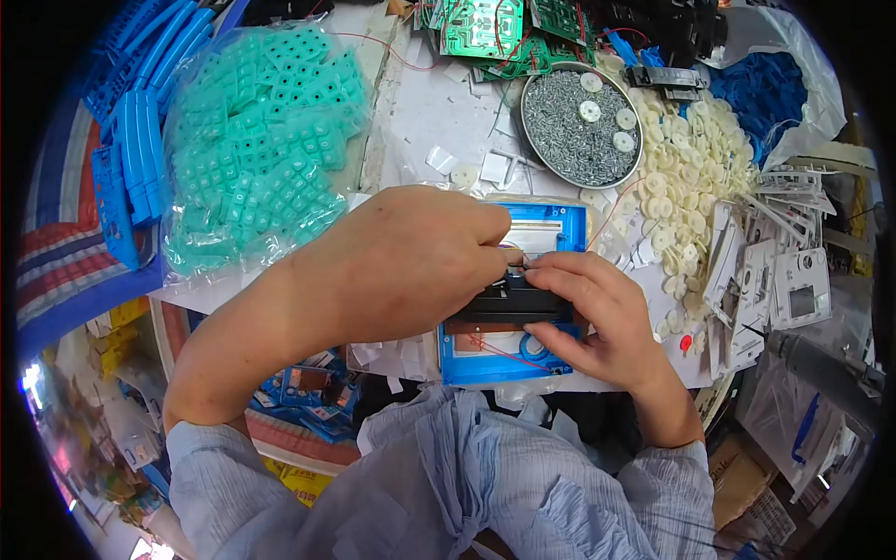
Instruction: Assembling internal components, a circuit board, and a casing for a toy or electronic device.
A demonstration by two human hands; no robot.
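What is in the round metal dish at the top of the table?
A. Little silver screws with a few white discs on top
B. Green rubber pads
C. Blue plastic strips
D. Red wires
A: the round dish is full of small silver screws, with a few white discs lying on them.

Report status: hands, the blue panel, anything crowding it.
Left hand and right hand both gripping black part. Part sits on blue panel, flat on table. Bag of teal pads and white discs close by, not blocking.
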